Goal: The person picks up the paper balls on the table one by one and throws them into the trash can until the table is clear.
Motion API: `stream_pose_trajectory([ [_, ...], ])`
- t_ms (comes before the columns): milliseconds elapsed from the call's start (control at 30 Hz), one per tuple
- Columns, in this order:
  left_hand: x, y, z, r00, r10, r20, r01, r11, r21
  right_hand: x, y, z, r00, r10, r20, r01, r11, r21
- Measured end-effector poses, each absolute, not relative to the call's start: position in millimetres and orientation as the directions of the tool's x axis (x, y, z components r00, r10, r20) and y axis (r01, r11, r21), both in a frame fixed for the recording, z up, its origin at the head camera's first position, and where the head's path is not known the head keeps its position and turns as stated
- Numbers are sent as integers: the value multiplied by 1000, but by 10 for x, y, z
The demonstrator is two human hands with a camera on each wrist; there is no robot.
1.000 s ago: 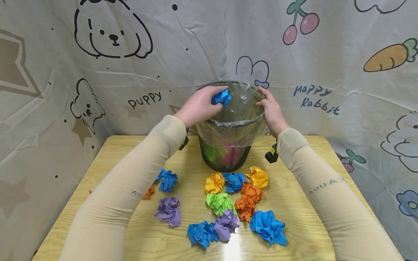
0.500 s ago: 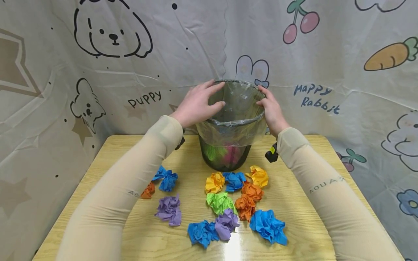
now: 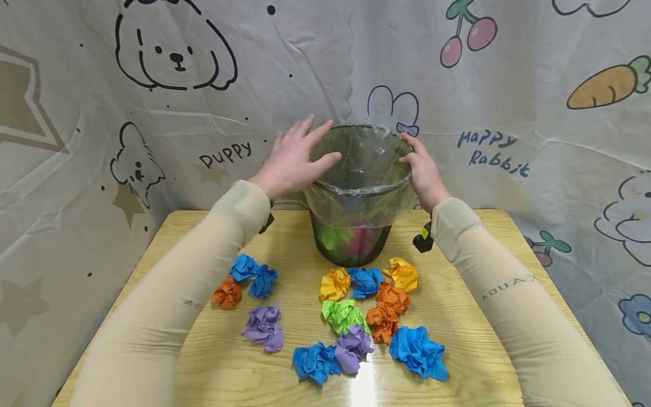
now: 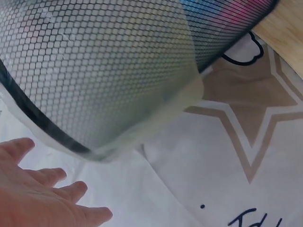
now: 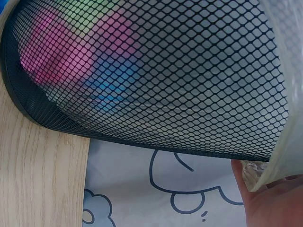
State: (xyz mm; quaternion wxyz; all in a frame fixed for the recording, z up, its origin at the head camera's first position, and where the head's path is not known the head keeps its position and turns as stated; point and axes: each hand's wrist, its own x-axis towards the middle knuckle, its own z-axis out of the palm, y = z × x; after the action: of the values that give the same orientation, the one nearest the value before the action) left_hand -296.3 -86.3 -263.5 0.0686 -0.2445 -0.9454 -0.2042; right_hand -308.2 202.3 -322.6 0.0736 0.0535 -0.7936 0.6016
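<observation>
A black mesh wastebasket (image 3: 378, 237) with a clear plastic liner (image 3: 356, 206) folded over its rim stands upright at the table's far side. My left hand (image 3: 291, 161) is at the left of the rim, fingers spread, holding nothing; in the left wrist view its fingertips lie just beyond the rim. My right hand (image 3: 426, 176) holds the right side of the rim over the liner, thumb toward the inside. Through the mesh in the right wrist view show a pink paper ball (image 5: 61, 52), a blue paper ball (image 5: 113, 78) and something green.
Several crumpled paper balls lie in front of the basket, among them a yellow ball (image 3: 334, 284), a green ball (image 3: 343, 316) and a large blue ball (image 3: 418, 353). Leftward are a purple ball (image 3: 264, 328) and an orange ball (image 3: 227, 292). A printed cloth (image 3: 285, 68) hangs behind the table.
A blue paper ball in my left hand was let go into the basket. That hand then spread its fingers and moved left toward the rim. The right hand stays in place.
</observation>
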Motion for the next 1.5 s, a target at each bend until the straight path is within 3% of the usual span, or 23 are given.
stream_pose_trajectory([
  [667,-2870,-1824,-2926,-934,294,204,353,851,389,-3085,2022,-3221,-983,4,184,-175,283,-943],
  [1133,-2704,-2109,-3201,-932,338,132,362,880,307,-3079,2032,-3227,-984,6,177,-168,284,-944],
  [1500,-2584,-2175,-3492,-888,446,-109,375,842,388,-3076,2020,-3231,-985,3,175,-167,286,-944],
])
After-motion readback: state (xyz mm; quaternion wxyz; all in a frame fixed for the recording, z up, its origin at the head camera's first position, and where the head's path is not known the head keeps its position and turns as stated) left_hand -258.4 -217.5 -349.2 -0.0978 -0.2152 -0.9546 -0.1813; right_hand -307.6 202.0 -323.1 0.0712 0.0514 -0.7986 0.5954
